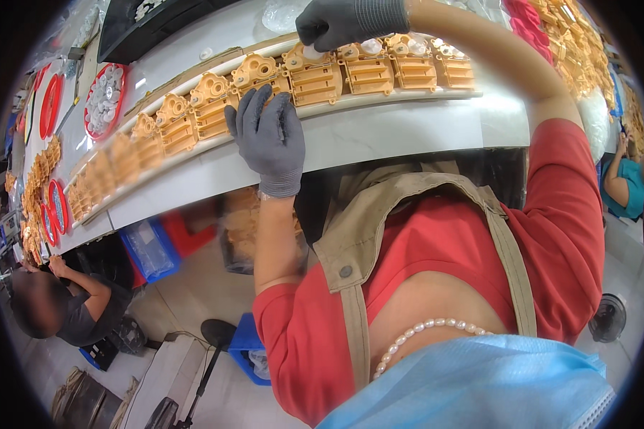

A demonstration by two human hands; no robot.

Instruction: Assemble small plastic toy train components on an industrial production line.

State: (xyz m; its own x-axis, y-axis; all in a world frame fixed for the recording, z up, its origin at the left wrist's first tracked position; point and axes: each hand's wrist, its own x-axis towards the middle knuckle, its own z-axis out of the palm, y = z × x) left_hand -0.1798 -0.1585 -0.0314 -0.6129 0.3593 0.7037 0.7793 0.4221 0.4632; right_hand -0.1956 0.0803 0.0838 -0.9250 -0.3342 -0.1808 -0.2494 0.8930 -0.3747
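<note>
While steadying an orange housing flat-palmed with the left hand, pinched a small white part in the right hand over the next housing.

Both arms reached forward, bare below short red sleeves, each hand in a dark grey glove. The left hand lay flat, palm down, fingers spread and pointing ahead. The right hand, farther out, curled downward with fingertips pinched together.
</note>
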